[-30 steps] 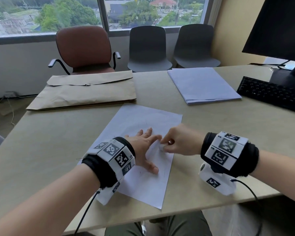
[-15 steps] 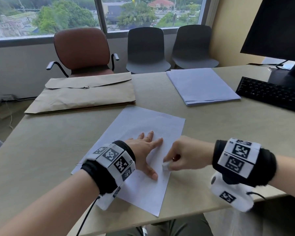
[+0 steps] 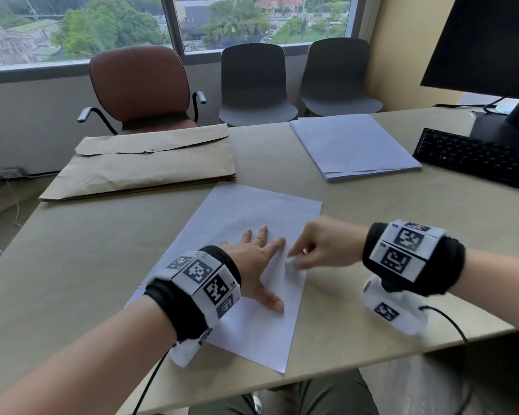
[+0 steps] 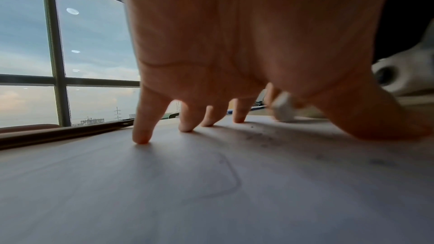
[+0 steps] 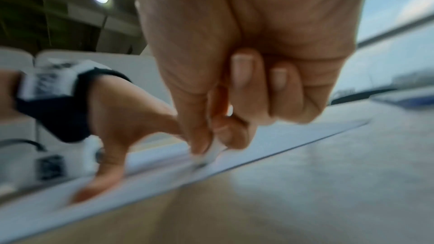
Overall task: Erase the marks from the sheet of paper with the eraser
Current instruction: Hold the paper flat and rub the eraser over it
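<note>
A white sheet of paper (image 3: pixel 246 214) lies slanted on the beige table (image 3: pixel 87 265) in front of me. My left hand (image 3: pixel 261 259) lies flat on the sheet with fingers spread, and its fingertips (image 4: pixel 140 139) press the paper down. My right hand (image 3: pixel 321 247) pinches a small white eraser (image 3: pixel 290 262) between thumb and forefinger, its tip touching the paper near the sheet's right edge. From the right wrist the eraser (image 5: pixel 212 153) shows blurred, meeting the sheet (image 5: pixel 270 140). Faint pencil lines (image 4: pixel 232 179) and dark crumbs (image 4: pixel 263 139) show on the paper below my left palm.
A brown envelope (image 3: pixel 150 163) lies at the back left and a stack of white sheets (image 3: pixel 354 145) at the back right. A black keyboard (image 3: pixel 474 157) and a monitor (image 3: pixel 492 43) stand at the far right. Three chairs (image 3: pixel 252 82) line the far side.
My right hand rubbed the eraser toward me along the sheet's right edge, then back up beside my left forefinger. The left hand has stayed flat on the paper.
</note>
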### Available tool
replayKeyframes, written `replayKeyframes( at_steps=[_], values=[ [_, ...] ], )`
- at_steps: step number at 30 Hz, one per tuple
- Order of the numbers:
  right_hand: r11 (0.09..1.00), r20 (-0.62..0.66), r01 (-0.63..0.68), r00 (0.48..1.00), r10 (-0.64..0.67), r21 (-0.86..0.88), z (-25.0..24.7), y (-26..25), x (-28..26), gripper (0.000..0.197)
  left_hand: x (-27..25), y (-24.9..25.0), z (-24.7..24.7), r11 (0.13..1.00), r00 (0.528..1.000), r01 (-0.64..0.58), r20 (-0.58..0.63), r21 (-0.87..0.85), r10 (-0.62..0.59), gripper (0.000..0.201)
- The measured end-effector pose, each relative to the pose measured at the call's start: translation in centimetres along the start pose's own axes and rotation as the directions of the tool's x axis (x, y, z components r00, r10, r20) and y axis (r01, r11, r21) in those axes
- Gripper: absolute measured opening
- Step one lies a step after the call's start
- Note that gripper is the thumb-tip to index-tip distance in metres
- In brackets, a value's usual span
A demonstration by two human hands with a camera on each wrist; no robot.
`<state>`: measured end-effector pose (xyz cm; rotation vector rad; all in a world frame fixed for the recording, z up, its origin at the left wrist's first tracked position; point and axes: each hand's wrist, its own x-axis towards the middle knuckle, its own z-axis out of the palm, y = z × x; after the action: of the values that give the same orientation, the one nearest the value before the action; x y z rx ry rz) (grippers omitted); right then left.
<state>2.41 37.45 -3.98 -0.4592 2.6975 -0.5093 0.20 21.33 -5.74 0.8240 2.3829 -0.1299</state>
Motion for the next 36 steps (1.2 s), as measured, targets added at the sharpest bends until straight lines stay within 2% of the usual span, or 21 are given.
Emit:
replayKeyframes(
  at_steps=[2,4,8,9,10,13,15,18,20,23,26,29,31,33,36],
  values=[
    [1.000,-0.113,-0.017,0.993,0.020,0.024,0.0,0.7,0.7,0.023,0.0,0.0,0.0,1.000,1.000,-0.001,0.006,0.000,0.001,0.118],
    [1.000,-0.136,-0.009,0.991,0.012,0.025,0.7,0.6,0.1,0.019,0.0,0.0,0.0,1.000,1.000,0.000,0.012,0.003,0.000,0.118],
    [0.995,0.065,0.082,0.994,-0.085,0.048,1.8,-0.9,-2.3,0.019,0.0,0.2,0.1,1.000,1.000,-0.007,0.026,0.016,0.007,0.119],
    [0.996,0.073,0.081,0.994,-0.084,0.034,1.5,-0.8,-2.2,0.018,0.0,0.2,0.1,1.000,1.000,-0.010,0.027,0.015,0.009,0.119],
    [0.998,0.049,0.066,0.997,-0.066,0.007,1.0,-0.7,-1.7,0.018,-0.1,0.2,0.1,1.000,1.000,-0.012,0.027,0.011,0.012,0.118],
    [1.000,-0.130,0.006,0.991,-0.009,-0.027,0.2,0.5,0.2,0.024,-0.1,0.2,0.0,1.000,0.999,-0.018,0.027,0.006,0.018,0.118],
    [1.000,-0.162,0.004,0.987,-0.009,-0.028,0.6,0.5,0.2,0.023,-0.1,0.2,0.1,1.000,0.999,-0.018,0.027,0.012,0.018,0.118],
    [0.996,-0.005,0.085,0.996,-0.085,0.002,1.7,-0.6,-1.8,0.016,-0.1,0.2,0.1,1.000,0.999,-0.014,0.030,0.016,0.013,0.118],
    [0.995,0.072,0.095,0.993,-0.096,0.016,1.6,-1.0,-2.3,0.016,0.0,0.2,0.1,1.000,1.000,-0.015,0.028,0.026,0.015,0.118],
    [0.999,-0.034,0.016,0.999,-0.018,-0.047,0.6,-0.2,-0.6,0.022,-0.1,0.2,0.0,0.999,0.999,-0.020,0.028,0.032,0.019,0.117],
    [0.999,-0.134,-0.031,0.991,0.028,-0.018,1.0,-0.3,0.2,0.018,-0.2,0.3,0.0,1.000,0.999,-0.016,0.038,0.020,0.015,0.118],
    [1.000,-0.022,0.024,0.999,-0.024,-0.006,2.3,-1.8,-1.1,0.036,-0.1,0.4,-0.3,0.999,0.998,-0.008,0.056,0.044,0.005,0.119],
    [0.999,0.046,0.038,0.998,-0.038,0.008,2.2,-2.0,-1.5,0.025,0.0,0.5,-0.5,0.998,0.998,-0.001,0.067,0.066,-0.004,0.120],
    [1.000,-0.003,0.002,1.000,-0.002,-0.010,1.1,-1.2,-0.8,0.016,0.1,0.6,-0.6,0.998,0.998,-0.001,0.070,0.069,-0.003,0.119],
    [1.000,-0.140,-0.027,0.990,0.026,-0.008,0.5,0.3,0.2,0.020,0.0,0.5,-0.4,0.999,0.998,-0.004,0.063,0.033,0.002,0.118]
  ],
)
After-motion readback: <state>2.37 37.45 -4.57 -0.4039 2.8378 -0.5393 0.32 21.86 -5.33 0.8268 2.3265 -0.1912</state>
